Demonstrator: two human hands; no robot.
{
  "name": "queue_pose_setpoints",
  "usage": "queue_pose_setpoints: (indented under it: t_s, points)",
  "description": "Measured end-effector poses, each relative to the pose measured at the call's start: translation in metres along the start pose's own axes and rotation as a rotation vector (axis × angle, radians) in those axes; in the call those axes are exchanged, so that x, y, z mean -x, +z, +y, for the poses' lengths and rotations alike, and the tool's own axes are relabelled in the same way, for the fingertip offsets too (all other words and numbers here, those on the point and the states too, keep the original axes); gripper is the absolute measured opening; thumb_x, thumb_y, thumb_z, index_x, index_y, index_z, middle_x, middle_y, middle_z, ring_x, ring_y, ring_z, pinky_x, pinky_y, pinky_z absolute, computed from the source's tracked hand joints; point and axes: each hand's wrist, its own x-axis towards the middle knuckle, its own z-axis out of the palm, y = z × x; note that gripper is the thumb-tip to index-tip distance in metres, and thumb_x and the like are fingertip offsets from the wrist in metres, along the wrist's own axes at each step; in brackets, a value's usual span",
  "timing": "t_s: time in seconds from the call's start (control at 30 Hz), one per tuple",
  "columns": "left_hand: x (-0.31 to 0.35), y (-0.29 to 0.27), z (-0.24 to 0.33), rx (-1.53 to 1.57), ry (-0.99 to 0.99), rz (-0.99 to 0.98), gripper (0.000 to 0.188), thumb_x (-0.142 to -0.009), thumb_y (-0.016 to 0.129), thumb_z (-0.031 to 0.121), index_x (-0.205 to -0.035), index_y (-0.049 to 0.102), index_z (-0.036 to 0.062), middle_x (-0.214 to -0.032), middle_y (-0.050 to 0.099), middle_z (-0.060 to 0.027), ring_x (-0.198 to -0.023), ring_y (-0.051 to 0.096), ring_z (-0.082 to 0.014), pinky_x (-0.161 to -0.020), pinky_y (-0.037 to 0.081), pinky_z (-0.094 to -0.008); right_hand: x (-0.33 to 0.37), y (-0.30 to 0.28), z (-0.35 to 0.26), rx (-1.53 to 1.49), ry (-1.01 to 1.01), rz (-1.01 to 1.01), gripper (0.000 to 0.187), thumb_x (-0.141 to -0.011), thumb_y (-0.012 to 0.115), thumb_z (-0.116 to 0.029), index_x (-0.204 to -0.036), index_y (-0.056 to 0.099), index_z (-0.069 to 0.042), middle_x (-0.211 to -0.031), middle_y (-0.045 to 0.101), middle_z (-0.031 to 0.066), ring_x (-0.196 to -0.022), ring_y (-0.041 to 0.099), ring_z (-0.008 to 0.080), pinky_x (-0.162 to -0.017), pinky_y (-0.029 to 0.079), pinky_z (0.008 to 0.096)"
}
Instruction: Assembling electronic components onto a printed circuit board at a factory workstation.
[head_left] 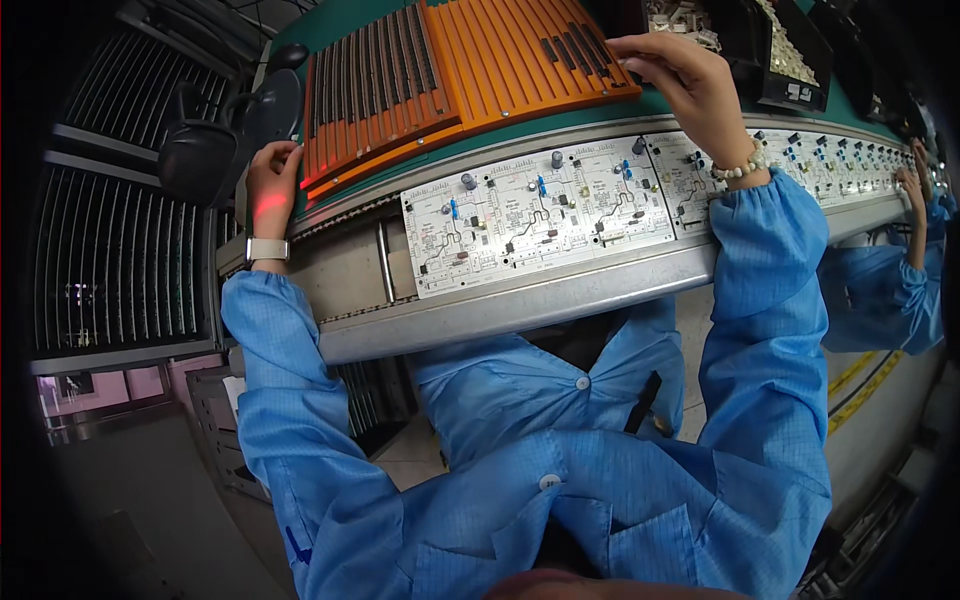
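My left hand (pixel 272 178) is beside the left edge of an orange slotted tray (pixel 385 150). Its fingers are curled together, and what they hold, if anything, is hidden. My right hand (pixel 690 82) reaches to the right end of a second orange tray (pixel 490 65), thumb and forefinger drawn close together; anything between them is too small to make out. Rows of dark strip-like components (pixel 350 85) fill the left tray's slots. A few short black components (pixel 575 50) lie near my right fingertips. Below the trays, a white circuit board (pixel 535 215) with blue and grey parts sits on the conveyor rails.
More populated boards (pixel 820 165) continue along the line to the right. Black bins (pixel 790 60) of small pale parts stand at the far right. A metal rail (pixel 520 310) runs along the near edge. At the right, another person's hand (pixel 910 190) is over the line. Black slotted racks (pixel 120 250) stand left.
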Motion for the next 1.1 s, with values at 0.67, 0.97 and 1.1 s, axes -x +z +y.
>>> queue_pose_setpoints:
  t_s: [0.67, 0.97, 1.1]
  points:
    - [0.096, -0.058, 0.128, 0.353, -0.062, -0.086, 0.014, -0.095, 0.06, 0.004, -0.106, 0.068, -0.0015, -0.095, 0.062, -0.0023, -0.088, 0.059, -0.0091, -0.077, 0.046, -0.0214, -0.001, 0.025, -0.056, -0.437, 0.15, -0.688, 0.037, -0.079, 0.078, -0.037, -0.063, 0.066, -0.005, -0.053, 0.054, 0.0015, -0.047, 0.046, 0.0125, -0.045, 0.034, 0.0273]
    - [0.104, -0.003, 0.221, 0.483, 0.075, -0.524, 0.015, -0.087, 0.066, 0.001, -0.101, 0.069, -0.0021, -0.09, 0.071, -0.0123, -0.074, 0.068, -0.0177, -0.071, 0.053, -0.0266, 0.005, 0.033, -0.051, -0.445, 0.152, -0.561, 0.024, -0.085, 0.074, -0.028, -0.091, 0.072, -0.005, -0.08, 0.07, 0.0046, -0.067, 0.064, 0.0142, -0.058, 0.049, 0.0245]
    - [0.099, 0.011, 0.236, 0.215, 0.359, -0.549, 0.014, -0.085, 0.069, 0.004, -0.098, 0.07, -0.0013, -0.088, 0.068, -0.0121, -0.071, 0.065, -0.0181, -0.066, 0.051, -0.0279, 0.008, 0.036, -0.044, -0.289, 0.102, -0.508, 0.022, -0.086, 0.072, -0.026, -0.093, 0.071, -0.005, -0.084, 0.071, 0.0077, -0.073, 0.068, 0.0209, -0.064, 0.053, 0.0295]
